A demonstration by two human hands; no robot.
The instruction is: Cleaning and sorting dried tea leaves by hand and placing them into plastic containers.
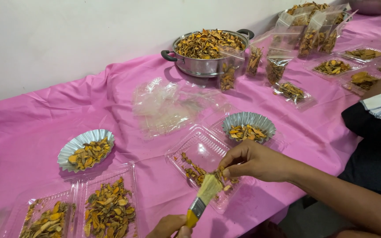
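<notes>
Holding a small yellow-handled brush [203, 196], the left hand [169, 226] sits low near the desk edge. The right hand [254, 161] pinches dried yellow-orange slices [195, 171] in a clear plastic tray [199, 147] on the pink-covered desk [31, 128]. The bristles touch the slices.

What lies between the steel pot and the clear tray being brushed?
In the head view, a heap of empty clear plastic bags lies between the pot and the tray.
</notes>
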